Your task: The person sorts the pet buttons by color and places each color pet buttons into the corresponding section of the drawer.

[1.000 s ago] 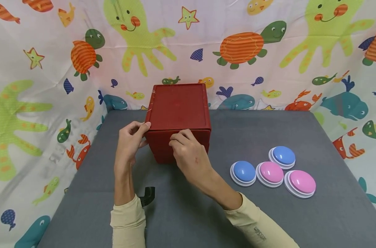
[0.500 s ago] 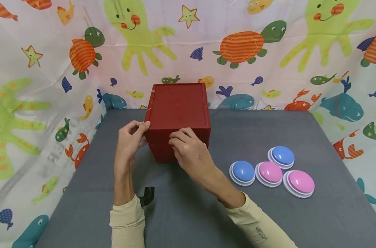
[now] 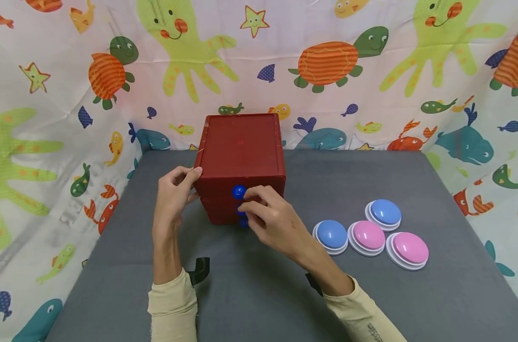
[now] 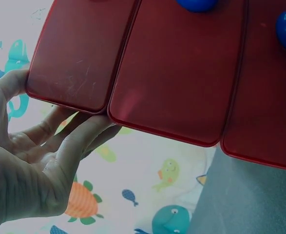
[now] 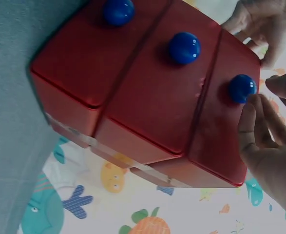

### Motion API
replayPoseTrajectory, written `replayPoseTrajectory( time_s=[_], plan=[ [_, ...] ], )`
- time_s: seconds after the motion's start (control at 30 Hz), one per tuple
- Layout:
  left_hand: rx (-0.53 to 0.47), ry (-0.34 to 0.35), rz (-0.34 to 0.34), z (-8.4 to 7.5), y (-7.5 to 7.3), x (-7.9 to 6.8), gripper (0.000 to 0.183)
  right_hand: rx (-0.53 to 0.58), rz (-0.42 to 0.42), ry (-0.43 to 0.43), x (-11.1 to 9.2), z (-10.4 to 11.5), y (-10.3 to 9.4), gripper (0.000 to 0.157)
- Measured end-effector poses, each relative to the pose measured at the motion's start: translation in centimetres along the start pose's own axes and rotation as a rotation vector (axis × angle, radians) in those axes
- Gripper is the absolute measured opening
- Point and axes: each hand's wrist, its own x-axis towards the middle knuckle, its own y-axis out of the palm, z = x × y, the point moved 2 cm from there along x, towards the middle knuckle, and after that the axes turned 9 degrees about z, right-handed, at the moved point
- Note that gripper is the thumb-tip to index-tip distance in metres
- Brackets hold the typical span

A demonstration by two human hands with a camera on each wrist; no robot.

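A small red chest of drawers (image 3: 241,147) stands at the back of the table, its front towards me. Three drawers, each with a round blue knob, are stacked in it, all with their fronts about flush. My left hand (image 3: 172,197) holds the chest's upper left front corner, thumb at the top edge and fingers along the side (image 4: 84,134). Beside the top knob (image 5: 242,88) is my right hand (image 3: 276,221), its loosely bent fingers spread apart with nothing between them. In the head view that hand partly covers the two lower knobs.
Several round push buttons on white bases stand to the right, including a blue button (image 3: 332,234) and a pink button (image 3: 410,248). A cloth (image 3: 327,104) printed with sea animals hangs behind and beside the grey table (image 3: 259,304).
My right hand has loosened and drawn back to the right and down, bringing the blue knobs into view. The left hand keeps its place on the corner. The head view has shifted slightly.
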Motion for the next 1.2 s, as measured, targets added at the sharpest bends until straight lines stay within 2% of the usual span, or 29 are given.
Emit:
replayPoseTrajectory(
  time_s=[0.07,0.2,0.3,0.47,0.67,0.83,1.2],
  plan=[
    [-0.004,-0.002,0.000,0.0,0.0,0.0,0.042,-0.008,0.022,0.030,-0.3,-0.2,0.4,0.018],
    [-0.016,-0.002,0.000,0.1,0.1,-0.1,0.042,-0.045,0.134,0.098,-0.9,-0.7,1.8,0.020],
    [-0.015,-0.002,0.005,0.0,0.1,0.0,0.042,-0.093,0.194,0.114,-1.0,-1.0,2.7,0.023],
    [-0.011,-0.004,0.006,0.0,0.2,0.0,0.043,-0.127,0.221,0.112,-0.8,-1.2,3.0,0.029],
    [-0.005,-0.014,-0.005,-0.2,0.1,0.0,0.045,-0.069,0.305,0.127,-0.3,-1.4,3.3,0.028],
    [-0.008,-0.025,-0.001,-0.2,0.1,0.0,0.045,-0.064,0.328,0.129,-0.3,-1.3,3.5,0.026],
    [-0.013,-0.025,-0.019,-0.1,0.0,0.0,0.040,0.003,0.377,0.106,-1.2,0.4,2.6,0.025]
  ],
)
